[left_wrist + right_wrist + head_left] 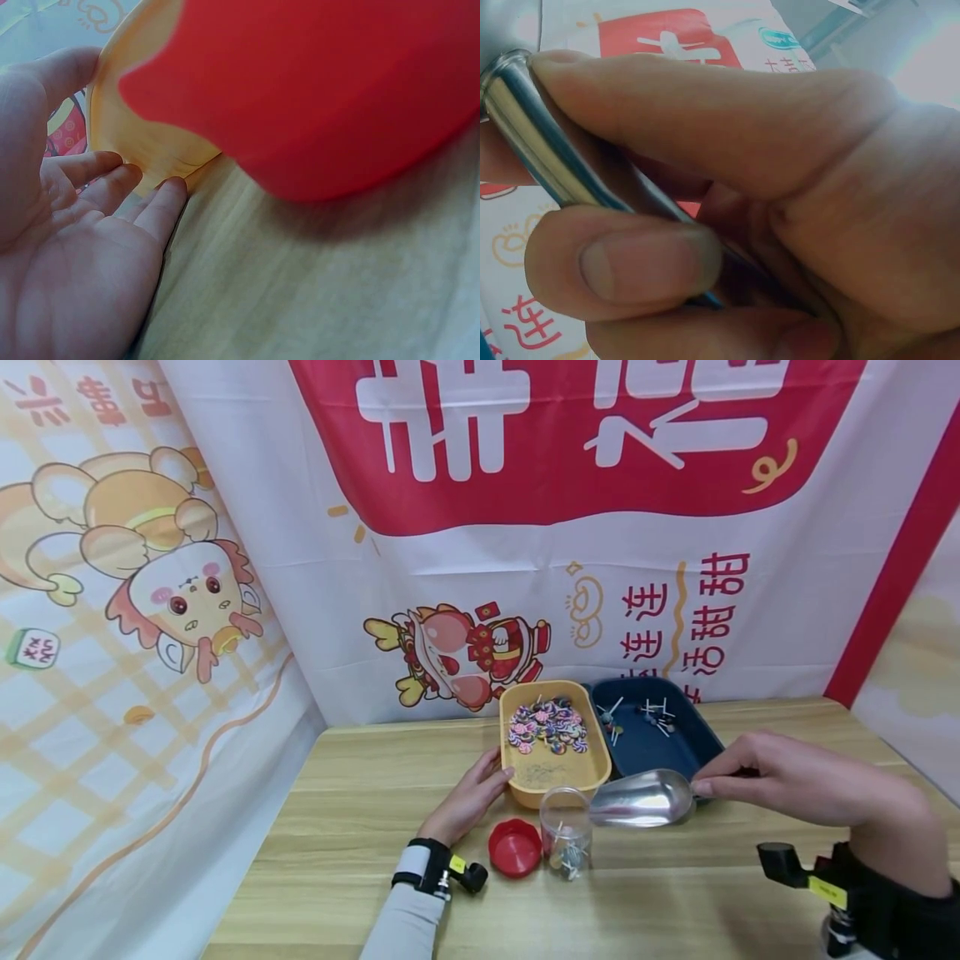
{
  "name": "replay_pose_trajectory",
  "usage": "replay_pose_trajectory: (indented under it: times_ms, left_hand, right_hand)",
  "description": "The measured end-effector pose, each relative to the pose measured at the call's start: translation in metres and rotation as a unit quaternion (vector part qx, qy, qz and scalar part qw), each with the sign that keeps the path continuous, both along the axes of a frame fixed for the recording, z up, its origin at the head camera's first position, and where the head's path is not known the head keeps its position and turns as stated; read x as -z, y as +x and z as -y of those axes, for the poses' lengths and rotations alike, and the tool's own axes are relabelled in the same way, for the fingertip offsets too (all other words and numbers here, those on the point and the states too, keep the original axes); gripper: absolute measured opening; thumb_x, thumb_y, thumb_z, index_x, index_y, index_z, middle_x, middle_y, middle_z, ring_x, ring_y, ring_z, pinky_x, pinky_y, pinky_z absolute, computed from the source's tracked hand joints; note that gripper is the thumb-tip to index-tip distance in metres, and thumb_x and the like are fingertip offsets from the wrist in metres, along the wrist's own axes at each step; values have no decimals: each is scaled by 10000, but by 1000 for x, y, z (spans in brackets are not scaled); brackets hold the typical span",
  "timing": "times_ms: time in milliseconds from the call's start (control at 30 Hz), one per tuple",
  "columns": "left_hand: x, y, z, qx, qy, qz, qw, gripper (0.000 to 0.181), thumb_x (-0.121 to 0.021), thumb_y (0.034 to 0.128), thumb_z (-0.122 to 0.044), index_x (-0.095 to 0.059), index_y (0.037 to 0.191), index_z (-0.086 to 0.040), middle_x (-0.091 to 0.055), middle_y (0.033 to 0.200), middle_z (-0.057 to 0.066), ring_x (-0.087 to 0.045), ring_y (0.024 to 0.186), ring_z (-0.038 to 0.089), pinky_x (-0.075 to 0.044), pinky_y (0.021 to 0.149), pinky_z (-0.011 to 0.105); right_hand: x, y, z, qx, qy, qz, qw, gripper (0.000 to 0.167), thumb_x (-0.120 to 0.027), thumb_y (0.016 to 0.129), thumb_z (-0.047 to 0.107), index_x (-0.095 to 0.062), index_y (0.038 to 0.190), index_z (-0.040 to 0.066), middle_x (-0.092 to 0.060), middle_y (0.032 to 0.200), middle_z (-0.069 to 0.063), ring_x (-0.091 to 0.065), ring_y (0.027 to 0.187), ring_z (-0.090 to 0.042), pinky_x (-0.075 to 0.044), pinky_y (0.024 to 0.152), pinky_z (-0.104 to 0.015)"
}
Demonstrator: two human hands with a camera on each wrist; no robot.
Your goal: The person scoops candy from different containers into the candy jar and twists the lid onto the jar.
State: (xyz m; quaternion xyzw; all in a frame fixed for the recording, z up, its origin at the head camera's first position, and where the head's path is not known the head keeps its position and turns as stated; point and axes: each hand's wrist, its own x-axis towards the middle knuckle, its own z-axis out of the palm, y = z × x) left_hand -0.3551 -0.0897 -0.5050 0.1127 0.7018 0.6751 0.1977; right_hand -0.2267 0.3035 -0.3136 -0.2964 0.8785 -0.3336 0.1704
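Observation:
My right hand (795,781) grips the handle of a metal scoop (643,799); in the right wrist view, fingers and thumb wrap the shiny handle (532,139). The scoop's front end is at the rim of a clear jar (567,839), which has some lollipops in its lower part. No candy is discernible in the scoop. My left hand (468,797) touches the near left side of the yellow bin (551,777), its fingers loosely bent against the wall (142,142) in the left wrist view. Lollipops (547,725) lie inside that bin.
A dark blue bin (645,752) with several lollipops stands against the yellow bin's right side. A red scalloped lid (515,848) lies left of the jar on the wooden table (337,852). A printed cloth (450,560) hangs behind the table.

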Motion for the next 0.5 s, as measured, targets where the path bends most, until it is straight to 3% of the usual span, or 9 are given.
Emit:
replay_pose_trajectory:
  times_ms: [200, 367, 500]
  left_hand:
    - [1, 0, 1, 1, 51, 11, 10000, 826, -627, 1004, -461, -188, 1649, -191, -208, 1699, 79, -290, 1529, 245, -335, 1223, 403]
    - [2, 0, 1, -6, 84, 41, 10000, 724, -566, 1057, -355, -186, 1649, -181, -198, 1702, 87, -288, 1529, 247, -335, 1223, 402]
    - [2, 1, 2, -14, 84, 79, 9999, 755, -592, 1041, -388, -189, 1649, -195, -202, 1701, 68, -292, 1527, 233, -330, 1225, 395]
  right_hand:
    - [1, 0, -10, 611, 343, 49, 9975, 238, -611, 1034, 230, -785, 1179, 157, -747, 1021, 96, -634, 869, -102, -568, 748, -227]
    - [5, -7, -18, 1255, 828, -312, 9881, 240, -619, 1028, 227, -783, 1136, 89, -664, 865, 58, -563, 775, -117, -497, 637, -231]
    - [13, -19, -21, 1581, 1161, -588, 9788, 215, -609, 1027, 185, -772, 1061, 50, -550, 777, 30, -489, 717, -149, -424, 580, -265]
